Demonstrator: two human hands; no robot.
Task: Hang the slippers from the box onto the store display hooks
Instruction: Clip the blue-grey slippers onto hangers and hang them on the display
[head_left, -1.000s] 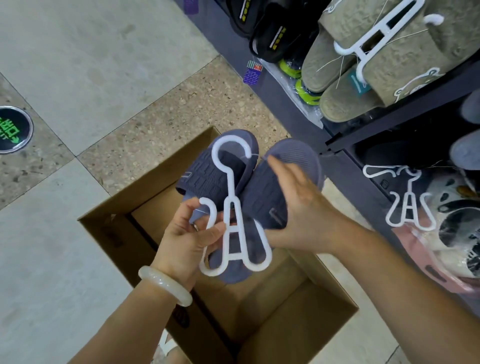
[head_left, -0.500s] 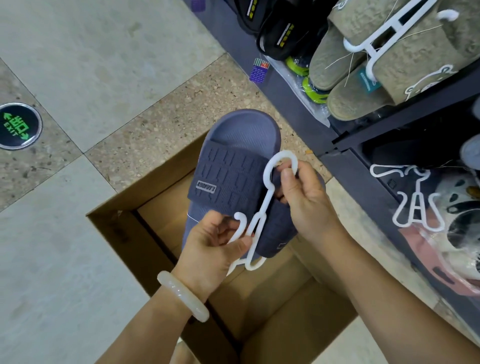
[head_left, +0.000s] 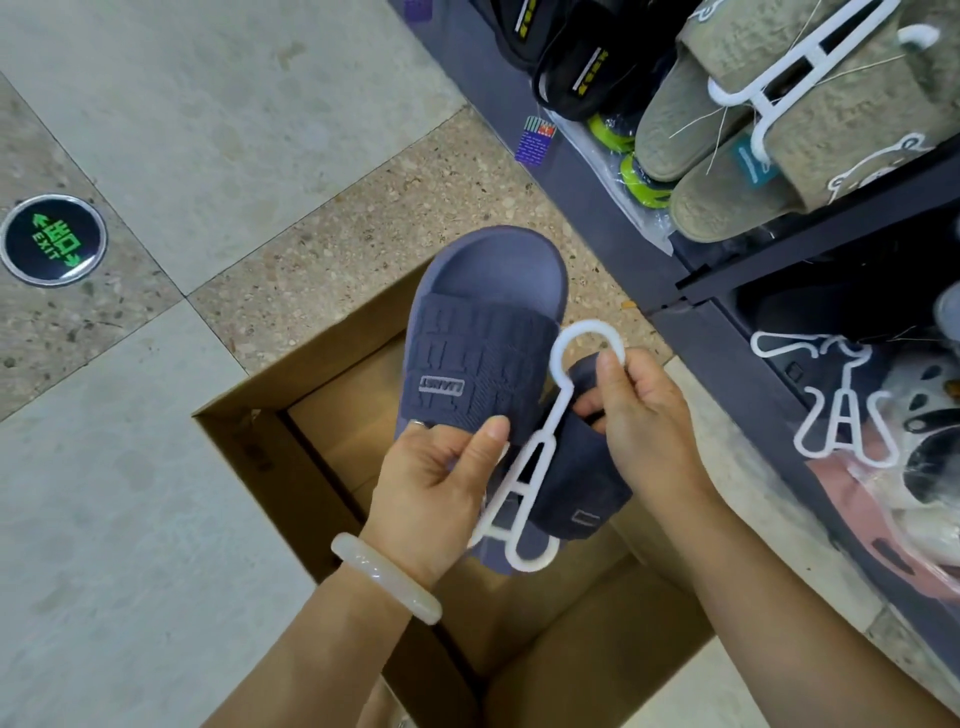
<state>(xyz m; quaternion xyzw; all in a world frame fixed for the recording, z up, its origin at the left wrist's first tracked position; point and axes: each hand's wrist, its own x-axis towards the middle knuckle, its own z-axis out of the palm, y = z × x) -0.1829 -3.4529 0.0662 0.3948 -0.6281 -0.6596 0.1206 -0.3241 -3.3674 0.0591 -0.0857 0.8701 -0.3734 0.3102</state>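
Frame centre, above open box: navy slipper pair on white hanger. Left hand fingers pinch hanger base; right hand fingers pinch its neck. Hanger's long axis runs lower-left to upper-right. Display rack lies right; right hand nearer.

Floor and display rack, viewed from above.

The floor consisted of smooth grey tiles alongside speckled terrazzo tiles. A round exit marker with green lettering was set flush into the terrazzo at the left. An open cardboard box stood directly on the floor, straddling both tile types. A dark display rack met the floor along the right side and carried hanging olive plush slippers on a white hanger, with black sandals beside them.
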